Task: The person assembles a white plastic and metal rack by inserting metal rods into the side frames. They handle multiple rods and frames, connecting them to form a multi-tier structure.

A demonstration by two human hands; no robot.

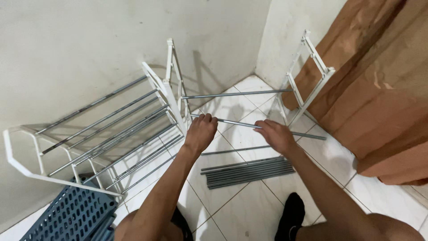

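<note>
My left hand (pixel 200 130) and my right hand (pixel 275 135) both grip one long grey metal rod (pixel 240 123) that runs level above the tiled floor. The rod's left end sits at a white plastic side frame (pixel 171 96) of a partly built rack (pixel 111 129), which lies tilted against the wall with several rods fitted in it. Its right end (pixel 312 135) reaches toward a second white side frame (pixel 307 76) that leans near the corner. Another rod (pixel 236 94) spans between the two frames higher up.
A bundle of loose grey rods (pixel 247 172) lies on the white floor tiles below my hands, one single rod (pixel 236 151) beside it. A brown curtain (pixel 379 80) hangs at the right. A blue perforated plastic basket (pixel 71 214) sits at the lower left.
</note>
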